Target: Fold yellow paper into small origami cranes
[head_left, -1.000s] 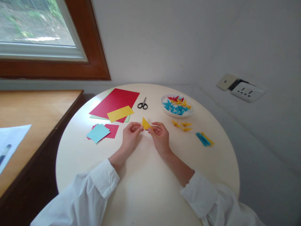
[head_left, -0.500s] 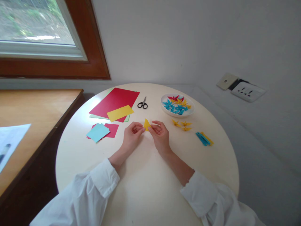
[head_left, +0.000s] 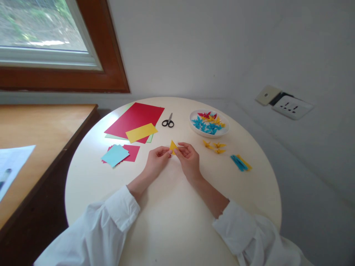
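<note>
A small folded piece of yellow paper [head_left: 173, 145], its pointed tip upward, is held between my two hands over the middle of the table. My left hand [head_left: 159, 159] pinches its lower left side between thumb and fingers. From the right, my right hand [head_left: 189, 159] grips it with the thumb pressed on its front. Just right of my right hand lie 3 yellow paper cranes [head_left: 217, 145]. Beyond them, a white round dish [head_left: 208, 133] holds several folded cranes in red, yellow and blue. The paper's lower edge is partly hidden by my fingers.
Black-handled scissors [head_left: 168, 122] lie beyond my hands. To the left are a large red sheet [head_left: 134, 117], a yellow strip [head_left: 141, 133] and light-blue squares [head_left: 115, 155] over red ones. Blue and yellow folded strips [head_left: 240, 163] lie at right on the white round table [head_left: 172, 221].
My left hand has shifted very slightly to the right, closer to the yellow paper. Both hands keep hold of it; the things on the table have stayed in place.
</note>
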### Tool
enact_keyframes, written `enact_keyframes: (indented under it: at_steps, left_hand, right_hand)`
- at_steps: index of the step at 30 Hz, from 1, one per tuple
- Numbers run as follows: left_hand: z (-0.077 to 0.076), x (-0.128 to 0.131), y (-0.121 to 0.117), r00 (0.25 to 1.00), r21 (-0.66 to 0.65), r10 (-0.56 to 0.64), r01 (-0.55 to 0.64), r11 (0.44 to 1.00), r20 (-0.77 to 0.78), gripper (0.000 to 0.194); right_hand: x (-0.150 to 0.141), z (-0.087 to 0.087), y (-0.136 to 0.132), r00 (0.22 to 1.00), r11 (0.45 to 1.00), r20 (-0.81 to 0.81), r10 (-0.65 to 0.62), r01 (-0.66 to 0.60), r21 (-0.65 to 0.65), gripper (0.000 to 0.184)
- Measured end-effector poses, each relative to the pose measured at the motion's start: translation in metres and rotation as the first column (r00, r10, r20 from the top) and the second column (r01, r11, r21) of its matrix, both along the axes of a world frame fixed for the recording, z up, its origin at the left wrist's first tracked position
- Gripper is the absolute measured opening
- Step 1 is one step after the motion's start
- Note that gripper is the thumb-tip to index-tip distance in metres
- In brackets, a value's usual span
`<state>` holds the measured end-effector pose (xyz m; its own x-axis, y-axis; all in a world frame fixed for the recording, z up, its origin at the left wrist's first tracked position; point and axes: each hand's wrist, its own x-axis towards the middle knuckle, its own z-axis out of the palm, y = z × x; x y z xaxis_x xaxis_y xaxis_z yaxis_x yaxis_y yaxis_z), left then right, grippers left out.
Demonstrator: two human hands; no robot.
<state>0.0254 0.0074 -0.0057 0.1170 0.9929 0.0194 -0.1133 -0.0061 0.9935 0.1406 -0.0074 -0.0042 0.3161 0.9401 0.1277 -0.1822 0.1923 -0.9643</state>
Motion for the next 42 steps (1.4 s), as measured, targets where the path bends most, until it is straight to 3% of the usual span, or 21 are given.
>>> enact_keyframes:
  at_steps: [10, 15, 24, 31, 42]
  left_hand:
    - [0.0032, 0.0004, -0.0017, 0.997, 0.007, 0.017, -0.017, 1.000, -0.075, 0.021]
    - [0.0007, 0.0000, -0.0007, 0.995, 0.017, -0.044, 0.046, 0.999, -0.093, 0.022]
    - [-0.0036, -0.0003, -0.0005, 0.992, 0.070, 0.016, -0.007, 0.998, -0.121, 0.022]
    - [-0.0030, -0.0007, 0.0003, 0.995, 0.006, 0.016, -0.015, 1.000, -0.096, 0.023]
    - [-0.0020, -0.0003, -0.0004, 0.996, 0.015, 0.052, -0.051, 0.999, -0.074, 0.019]
  right_hand:
    - [0.0023, 0.0007, -0.0018, 0.985, 0.999, 0.166, 0.035, -0.030, -0.028, 0.014]
    - [0.0031, -0.0016, -0.0010, 0.984, 1.000, 0.177, 0.016, -0.015, -0.007, 0.013]
    - [0.0036, -0.0041, 0.0010, 0.977, 0.996, 0.194, 0.083, -0.077, -0.043, 0.014]
    - [0.0051, -0.0049, 0.0009, 0.981, 0.999, 0.187, 0.047, -0.046, -0.011, 0.014]
    - [0.0045, -0.0016, 0.0004, 0.990, 0.997, 0.132, 0.049, -0.041, -0.067, 0.015]
